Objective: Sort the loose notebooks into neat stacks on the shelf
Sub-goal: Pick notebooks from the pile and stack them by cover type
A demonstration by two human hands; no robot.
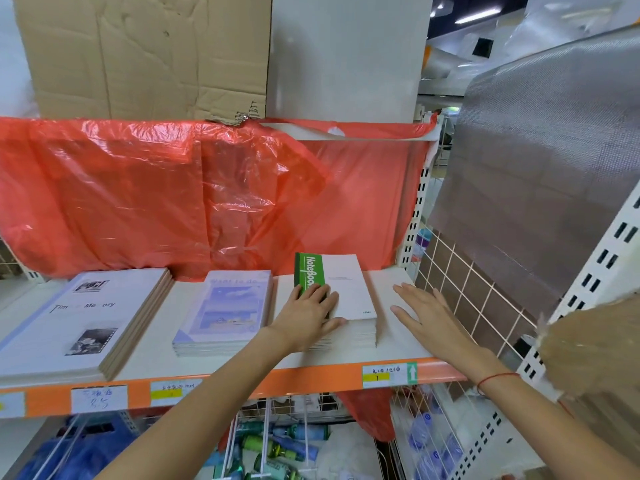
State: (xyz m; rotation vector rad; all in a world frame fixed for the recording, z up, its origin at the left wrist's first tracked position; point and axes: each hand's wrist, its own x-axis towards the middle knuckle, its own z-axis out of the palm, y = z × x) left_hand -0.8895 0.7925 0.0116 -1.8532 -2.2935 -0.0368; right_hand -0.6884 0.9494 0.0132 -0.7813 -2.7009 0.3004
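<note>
**Red plastic behind three notebook stacks**

Red plastic (173,188) hangs like a curtain along the back of the shelf (391,292). Above it leans a creased brown cardboard sheet (145,53), with a white panel (346,57) beside it. On the right stands a wire grid (460,289) with a grey mesh sheet (540,168) over it. Pale broom bristles (595,348) poke in at the right edge, close to the right arm. Orange trim (294,379) runs along the shelf front, with price tags (389,374) stuck on it. Below the shelf, wire baskets (263,441) hold small bottles.

Three stacks lie on the shelf. The left stack (86,320) is big and white, with black pictures and brown edges. The middle stack (225,310) is pale blue with a sky picture. The right stack (349,296) is white with a green band that says "Notebook".

The left hand (308,313) lies flat on the right stack, fingers straight, over the near part of the green band. The right hand (422,313) is flat and spread over the bare shelf just right of that stack, holding nothing. A red string (495,379) is tied round the right wrist.
</note>
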